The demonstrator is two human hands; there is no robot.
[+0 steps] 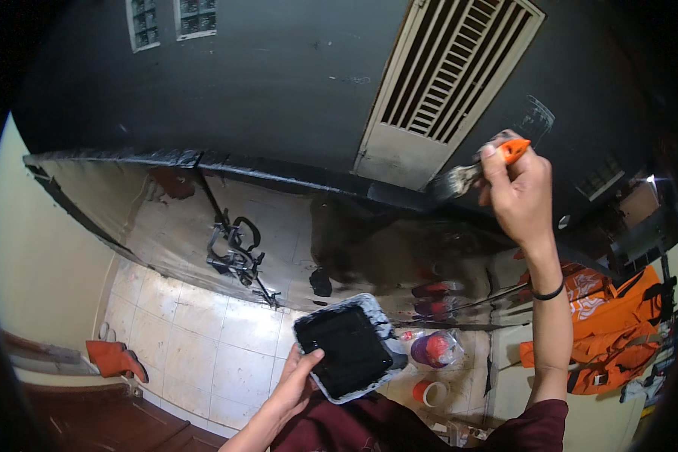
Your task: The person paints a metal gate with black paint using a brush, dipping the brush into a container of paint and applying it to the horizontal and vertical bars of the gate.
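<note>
My left hand [295, 383] grips a grey plastic paint tray [394, 354] by its near left edge, thumb over the rim. Black paint [346, 350] covers the tray's bottom. My raised right hand [521, 197] is closed around a paintbrush [457, 182] with an orange handle and dark, paint-covered bristles. The bristle end is at the top rail [294, 172] of a metal gate; whether it touches cannot be made out. Wet-looking black paint [377, 233] covers part of the gate's panel, while the left part [177, 218] is paler and brownish.
A black latch assembly [237, 252] sticks out from the gate. Beyond stands a dark grey wall [271, 83] with a barred door [437, 98]. Orange garments [610, 309] hang at right. A bagged red-and-purple item [433, 349], a tape roll [429, 392] and orange boots [115, 359] are lower down.
</note>
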